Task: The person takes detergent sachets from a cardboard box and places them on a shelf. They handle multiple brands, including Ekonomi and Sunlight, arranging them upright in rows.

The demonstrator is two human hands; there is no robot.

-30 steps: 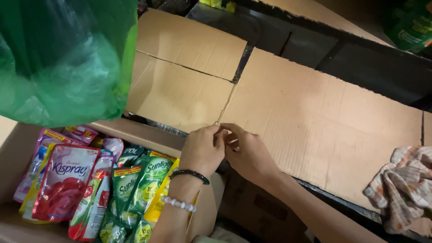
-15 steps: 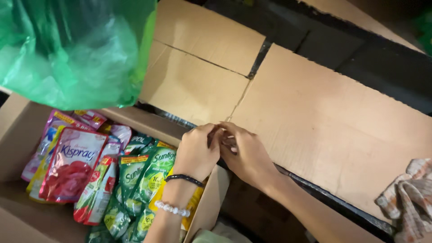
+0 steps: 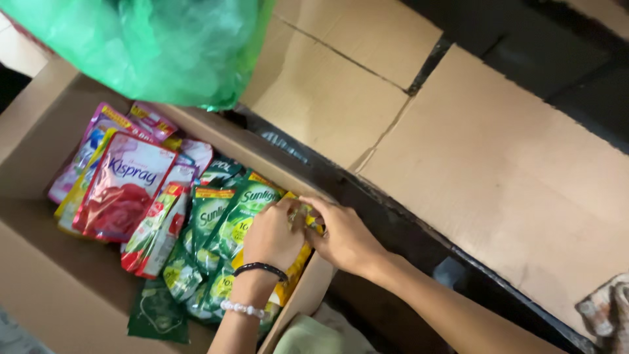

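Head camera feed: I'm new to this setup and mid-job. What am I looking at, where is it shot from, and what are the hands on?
There is no machine here: one camera worn on a person's head looks down at their two bare hands. The left hand, with a black band and a bead bracelet at the wrist, and the right hand meet at a yellow sachet by the near wall of an open cardboard box. Whether either hand grips it is hard to tell. The box holds green sachets and a pink and red refill pouch. A green plastic bag hangs above, and flattened cardboard sheets lie beyond the box. A checked cloth shows at the right edge.
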